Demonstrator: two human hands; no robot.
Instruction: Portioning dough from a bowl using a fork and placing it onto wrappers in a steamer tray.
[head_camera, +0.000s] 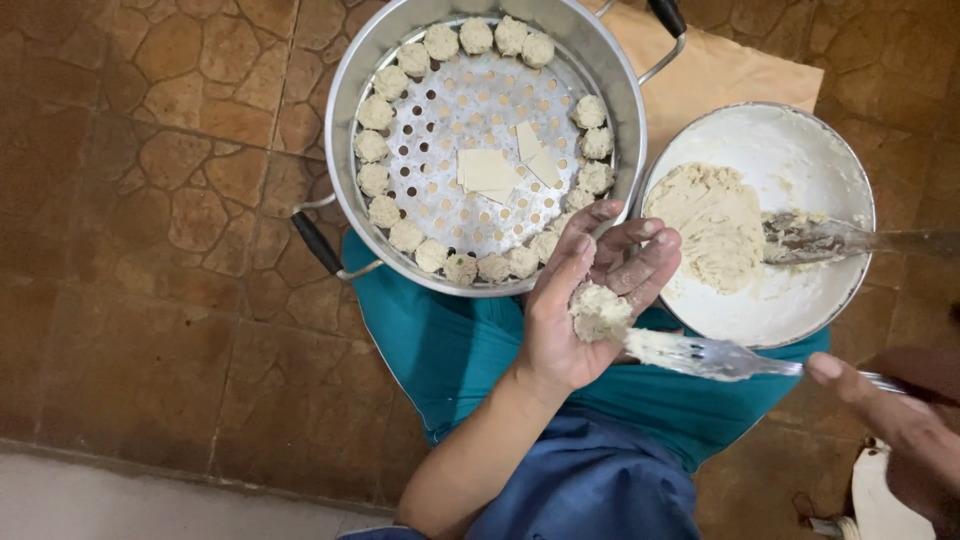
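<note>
My left hand (580, 300) is cupped, palm up, around a half-formed dumpling (598, 312) of pale filling in a wrapper. My right hand (900, 410) at the lower right grips a metal spoon (700, 355) whose smeared tip touches the dumpling. A white bowl (800, 140) of pale filling (715, 225) sits to the right, with a second spoon (820, 240) resting in it. A round perforated metal steamer tray (470, 110) lies ahead, its rim lined with several finished dumplings (375, 115), and a few square wrappers (487, 170) lie in its middle.
The steamer has black handles (315, 243) at the lower left and upper right. A brown paper sheet (720, 70) lies under the bowl and steamer. My legs in teal and blue cloth (450, 350) are below. The floor is brown stone tile (150, 200).
</note>
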